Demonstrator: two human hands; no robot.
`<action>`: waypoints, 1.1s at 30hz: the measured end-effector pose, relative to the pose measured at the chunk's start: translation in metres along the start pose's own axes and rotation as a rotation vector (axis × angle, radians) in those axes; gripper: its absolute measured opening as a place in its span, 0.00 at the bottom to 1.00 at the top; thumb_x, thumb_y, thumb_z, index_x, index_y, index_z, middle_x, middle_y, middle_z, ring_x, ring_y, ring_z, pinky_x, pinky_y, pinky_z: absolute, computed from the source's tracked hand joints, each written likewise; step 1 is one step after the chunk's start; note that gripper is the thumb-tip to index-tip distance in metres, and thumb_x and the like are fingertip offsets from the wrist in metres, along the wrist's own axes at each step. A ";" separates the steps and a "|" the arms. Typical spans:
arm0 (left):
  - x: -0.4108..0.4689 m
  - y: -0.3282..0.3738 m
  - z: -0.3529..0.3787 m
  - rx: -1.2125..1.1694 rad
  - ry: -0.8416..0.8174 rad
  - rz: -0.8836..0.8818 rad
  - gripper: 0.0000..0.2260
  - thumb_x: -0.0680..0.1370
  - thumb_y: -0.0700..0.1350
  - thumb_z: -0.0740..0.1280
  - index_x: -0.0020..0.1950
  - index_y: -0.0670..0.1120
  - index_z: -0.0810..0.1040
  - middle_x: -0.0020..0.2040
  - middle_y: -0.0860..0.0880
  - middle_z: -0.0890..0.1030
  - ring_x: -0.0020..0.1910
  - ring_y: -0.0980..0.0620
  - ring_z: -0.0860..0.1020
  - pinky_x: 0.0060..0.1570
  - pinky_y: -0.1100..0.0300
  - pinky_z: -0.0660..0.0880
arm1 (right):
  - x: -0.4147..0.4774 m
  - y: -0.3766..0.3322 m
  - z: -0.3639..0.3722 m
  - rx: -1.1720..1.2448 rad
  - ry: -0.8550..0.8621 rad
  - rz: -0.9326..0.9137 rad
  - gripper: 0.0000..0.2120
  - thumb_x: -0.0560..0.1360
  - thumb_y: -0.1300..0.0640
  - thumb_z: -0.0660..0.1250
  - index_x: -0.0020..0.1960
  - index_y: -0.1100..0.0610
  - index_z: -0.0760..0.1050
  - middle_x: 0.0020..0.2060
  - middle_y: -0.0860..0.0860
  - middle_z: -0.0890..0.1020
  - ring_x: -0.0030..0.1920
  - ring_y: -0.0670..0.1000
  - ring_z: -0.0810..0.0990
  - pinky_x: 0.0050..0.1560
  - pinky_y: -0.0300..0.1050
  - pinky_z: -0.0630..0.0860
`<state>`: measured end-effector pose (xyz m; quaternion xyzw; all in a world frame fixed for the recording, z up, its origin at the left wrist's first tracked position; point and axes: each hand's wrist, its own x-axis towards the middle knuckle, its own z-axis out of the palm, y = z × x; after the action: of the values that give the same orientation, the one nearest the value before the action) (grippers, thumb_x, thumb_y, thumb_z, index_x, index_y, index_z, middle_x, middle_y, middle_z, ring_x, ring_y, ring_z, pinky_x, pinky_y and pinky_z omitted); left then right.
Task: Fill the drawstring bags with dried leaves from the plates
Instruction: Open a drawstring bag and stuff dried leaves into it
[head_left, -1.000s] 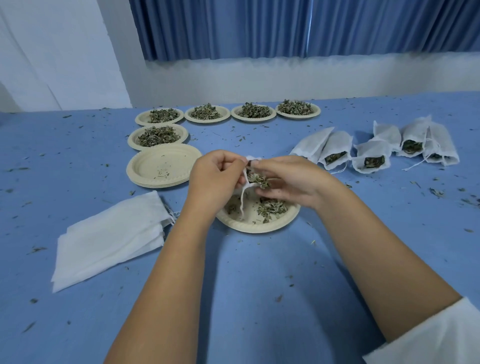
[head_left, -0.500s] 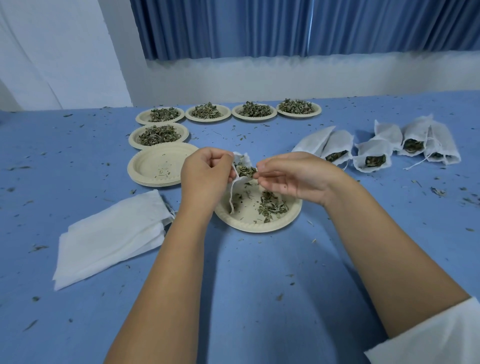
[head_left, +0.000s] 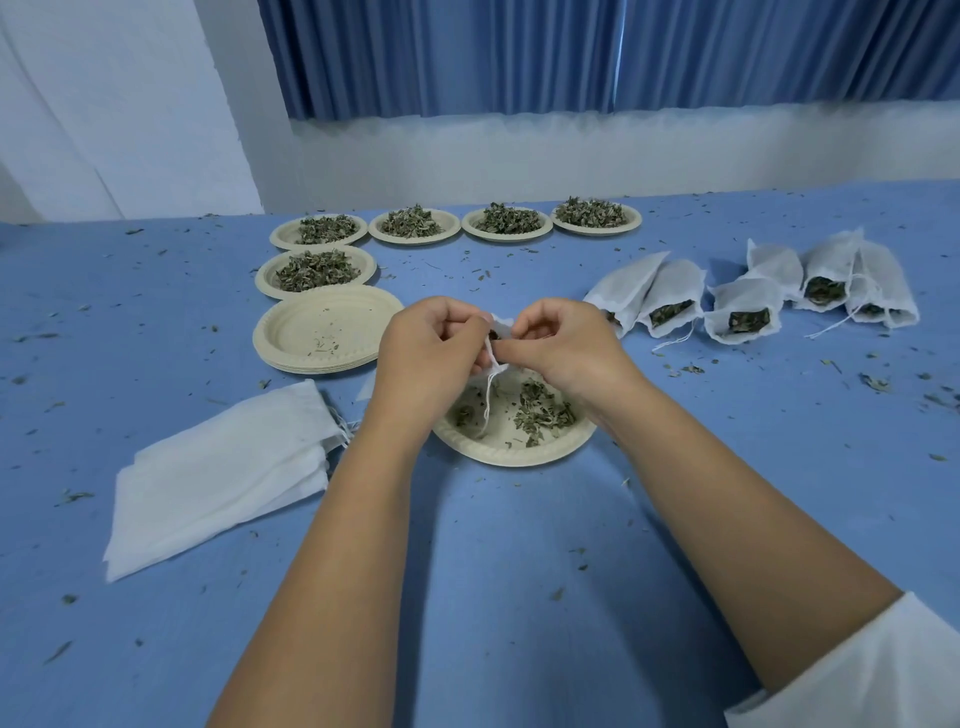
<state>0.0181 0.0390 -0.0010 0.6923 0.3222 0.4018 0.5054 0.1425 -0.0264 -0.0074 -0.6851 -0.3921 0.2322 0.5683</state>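
Hands together — left hand (head_left: 431, 349) and right hand (head_left: 563, 344) pinch the drawstring bag (head_left: 500, 325) over a plate (head_left: 519, 457).

The left hand (head_left: 431, 353) and right hand (head_left: 563, 348) meet above a near plate (head_left: 519, 457) of leaves on the table (head_left: 519, 571), with a small bag (head_left: 496, 332) pinched between them. Left of the hands sits a stack of empty plates (head_left: 291, 332), and behind it is a single leaf plate (head_left: 262, 278). Farther behind the hands runs a row of four leaf plates (head_left: 506, 238). Filled bags (head_left: 743, 312) lie to the right. A pile of flat bags (head_left: 218, 478) lies to the left, nearer the person.
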 end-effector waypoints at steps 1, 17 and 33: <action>-0.001 0.001 0.000 -0.004 -0.014 0.000 0.05 0.77 0.38 0.67 0.42 0.43 0.81 0.26 0.54 0.79 0.27 0.60 0.76 0.31 0.68 0.75 | 0.001 0.001 0.001 -0.020 0.024 0.017 0.11 0.65 0.60 0.78 0.40 0.54 0.76 0.32 0.46 0.77 0.30 0.42 0.73 0.32 0.35 0.71; 0.001 0.002 -0.006 -0.004 -0.028 0.012 0.06 0.77 0.39 0.68 0.41 0.45 0.81 0.27 0.54 0.79 0.27 0.59 0.76 0.32 0.67 0.75 | 0.002 -0.001 0.002 0.205 -0.130 0.169 0.04 0.73 0.65 0.70 0.47 0.60 0.80 0.33 0.50 0.81 0.31 0.46 0.78 0.34 0.37 0.78; -0.004 0.006 -0.002 -0.016 -0.157 0.005 0.06 0.78 0.38 0.67 0.42 0.46 0.81 0.27 0.53 0.79 0.27 0.59 0.76 0.32 0.67 0.75 | 0.003 0.007 0.008 0.255 -0.181 0.177 0.02 0.71 0.67 0.71 0.41 0.63 0.79 0.32 0.54 0.81 0.35 0.49 0.82 0.39 0.40 0.79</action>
<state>0.0143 0.0351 0.0039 0.7186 0.2765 0.3501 0.5335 0.1399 -0.0200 -0.0156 -0.6156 -0.3473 0.3899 0.5903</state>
